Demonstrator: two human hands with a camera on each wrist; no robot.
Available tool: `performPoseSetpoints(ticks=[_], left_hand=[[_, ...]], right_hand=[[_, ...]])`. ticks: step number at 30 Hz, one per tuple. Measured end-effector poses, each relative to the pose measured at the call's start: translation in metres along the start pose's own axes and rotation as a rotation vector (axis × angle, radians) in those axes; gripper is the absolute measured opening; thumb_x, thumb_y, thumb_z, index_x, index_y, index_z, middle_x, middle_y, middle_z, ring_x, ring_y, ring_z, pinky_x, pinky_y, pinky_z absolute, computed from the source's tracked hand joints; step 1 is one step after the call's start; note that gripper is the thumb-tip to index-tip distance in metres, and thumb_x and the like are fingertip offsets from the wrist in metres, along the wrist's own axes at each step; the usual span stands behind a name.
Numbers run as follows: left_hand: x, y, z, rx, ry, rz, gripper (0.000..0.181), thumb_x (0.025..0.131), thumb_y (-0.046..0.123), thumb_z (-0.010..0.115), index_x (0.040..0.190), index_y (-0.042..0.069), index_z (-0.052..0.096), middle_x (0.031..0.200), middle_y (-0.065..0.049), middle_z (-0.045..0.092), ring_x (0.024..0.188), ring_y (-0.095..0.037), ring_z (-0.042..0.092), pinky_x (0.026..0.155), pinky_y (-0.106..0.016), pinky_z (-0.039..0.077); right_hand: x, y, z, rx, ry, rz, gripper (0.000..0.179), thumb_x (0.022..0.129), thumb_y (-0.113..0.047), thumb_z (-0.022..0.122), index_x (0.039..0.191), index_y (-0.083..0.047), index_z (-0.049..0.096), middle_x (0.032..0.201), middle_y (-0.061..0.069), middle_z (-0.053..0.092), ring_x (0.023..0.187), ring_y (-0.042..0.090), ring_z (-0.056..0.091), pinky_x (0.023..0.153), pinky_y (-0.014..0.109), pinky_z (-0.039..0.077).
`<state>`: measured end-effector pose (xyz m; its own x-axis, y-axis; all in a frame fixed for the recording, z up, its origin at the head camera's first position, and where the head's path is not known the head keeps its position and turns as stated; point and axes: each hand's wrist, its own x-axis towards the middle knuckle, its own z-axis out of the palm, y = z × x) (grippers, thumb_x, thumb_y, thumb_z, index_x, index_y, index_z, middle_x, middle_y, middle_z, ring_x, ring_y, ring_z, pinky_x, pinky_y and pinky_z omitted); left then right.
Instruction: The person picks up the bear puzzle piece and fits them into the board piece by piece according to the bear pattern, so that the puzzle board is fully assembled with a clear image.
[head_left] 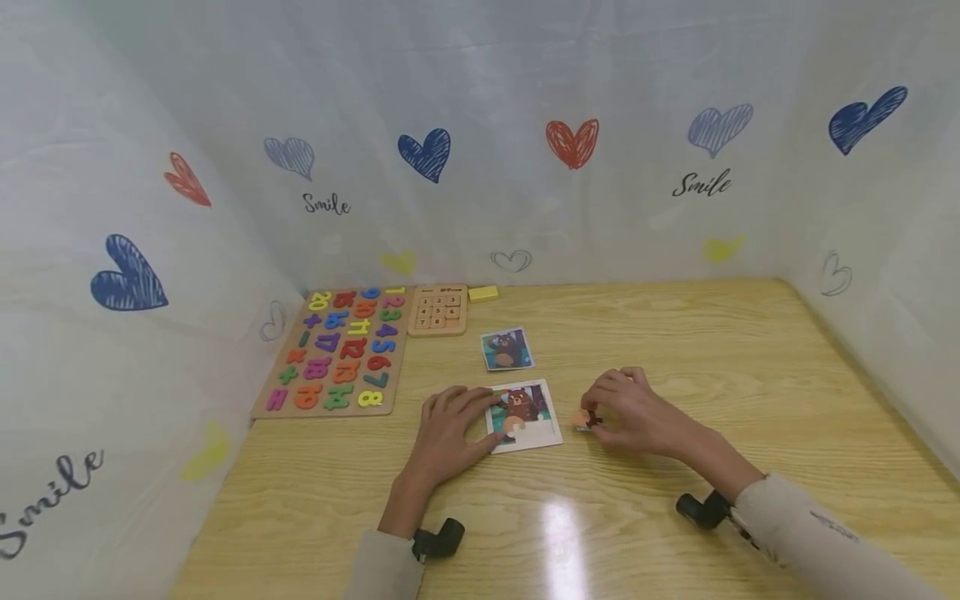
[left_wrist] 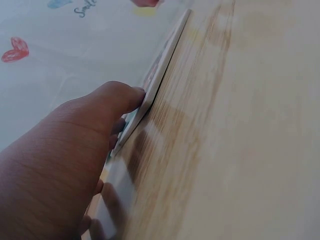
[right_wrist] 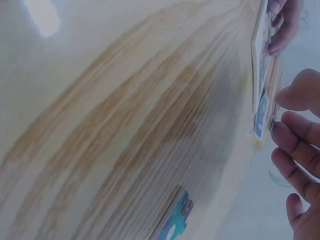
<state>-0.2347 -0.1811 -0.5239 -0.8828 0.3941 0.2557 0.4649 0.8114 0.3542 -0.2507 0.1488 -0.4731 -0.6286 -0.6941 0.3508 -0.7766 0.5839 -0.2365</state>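
Note:
A small white-framed bear jigsaw puzzle (head_left: pixel 543 432) lies on the table, with part of its lower right showing bare white. My left hand (head_left: pixel 450 429) holds its left side, thumb at the near corner and a finger toward the far one; in the left wrist view the thumb presses the puzzle frame (left_wrist: pixel 162 70). Just right of the puzzle, my right hand (head_left: pixel 633 412) pinches a jigsaw piece (head_left: pixel 582 419) in orange, brown and teal between thumb and fingers. Only a thin edge of it shows in the right wrist view. A teal jigsaw piece (right_wrist: pixel 176 220) lies on the wood there.
Behind the puzzle lies a bear picture card (head_left: pixel 507 349). At the back left are a colourful number board (head_left: pixel 397 350), a wooden sliding number puzzle (head_left: pixel 437 328) and a yellow block (head_left: pixel 483 293). A white curtain (head_left: pixel 495 208) with printed hearts encloses the table's back and sides.

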Motion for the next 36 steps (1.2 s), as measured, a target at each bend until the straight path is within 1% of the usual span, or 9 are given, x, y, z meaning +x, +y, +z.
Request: performPoseSetpoints(ticks=[4, 9, 16, 22, 31, 36], left_hand=[[0.000, 0.000, 0.000, 0.010, -0.005, -0.003, 0.057, 0.093, 0.060, 0.058, 0.143, 0.033, 0.055, 0.147, 0.010, 0.049, 0.138, -0.026, 0.036, 0.108, -0.057, 0.025], [0.000, 0.000, 0.000, 0.011, -0.011, -0.007, 0.057, 0.093, 0.060, 0.058, 0.143, 0.033, 0.055, 0.147, 0.010, 0.049, 0.138, -0.026, 0.036, 0.109, -0.057, 0.024], [0.000, -0.001, 0.001, 0.015, 0.006, 0.009, 0.057, 0.092, 0.058, 0.060, 0.142, 0.031, 0.057, 0.147, 0.008, 0.050, 0.138, -0.027, 0.037, 0.108, -0.057, 0.025], [0.000, -0.002, 0.002, 0.018, 0.017, 0.012, 0.056, 0.092, 0.058, 0.060, 0.142, 0.032, 0.057, 0.146, 0.009, 0.050, 0.137, -0.027, 0.037, 0.107, -0.058, 0.027], [0.002, -0.002, 0.001, 0.030, -0.014, -0.005, 0.057, 0.093, 0.059, 0.058, 0.144, 0.033, 0.055, 0.147, 0.010, 0.049, 0.138, -0.026, 0.036, 0.108, -0.056, 0.026], [0.002, -0.002, 0.000, 0.042, -0.016, -0.004, 0.057, 0.093, 0.059, 0.058, 0.144, 0.033, 0.055, 0.147, 0.010, 0.049, 0.138, -0.025, 0.037, 0.108, -0.056, 0.027]], right_hand=[[0.004, -0.002, 0.001, -0.001, -0.015, 0.003, 0.019, 0.078, -0.014, 0.080, 0.092, -0.019, 0.067, 0.090, -0.010, 0.061, 0.091, 0.013, 0.053, 0.083, 0.044, 0.030], [0.010, -0.005, 0.004, 0.005, -0.013, -0.027, 0.020, 0.078, -0.013, 0.080, 0.093, -0.017, 0.068, 0.091, -0.008, 0.062, 0.093, 0.015, 0.054, 0.084, 0.047, 0.033], [0.018, -0.009, 0.007, 0.015, 0.004, -0.061, 0.021, 0.076, -0.013, 0.082, 0.093, -0.016, 0.069, 0.090, -0.008, 0.062, 0.093, 0.015, 0.055, 0.086, 0.050, 0.034], [0.024, -0.013, 0.011, 0.027, -0.018, -0.067, 0.020, 0.077, -0.013, 0.081, 0.091, -0.016, 0.068, 0.089, -0.007, 0.062, 0.094, 0.016, 0.055, 0.087, 0.051, 0.034], [0.032, -0.016, 0.016, 0.040, -0.036, -0.089, 0.020, 0.077, -0.014, 0.080, 0.094, -0.016, 0.069, 0.092, -0.006, 0.062, 0.095, 0.016, 0.054, 0.088, 0.052, 0.032], [0.037, -0.020, 0.020, 0.035, -0.057, -0.092, 0.020, 0.077, -0.015, 0.080, 0.095, -0.015, 0.070, 0.093, -0.006, 0.062, 0.095, 0.017, 0.055, 0.088, 0.051, 0.033]])
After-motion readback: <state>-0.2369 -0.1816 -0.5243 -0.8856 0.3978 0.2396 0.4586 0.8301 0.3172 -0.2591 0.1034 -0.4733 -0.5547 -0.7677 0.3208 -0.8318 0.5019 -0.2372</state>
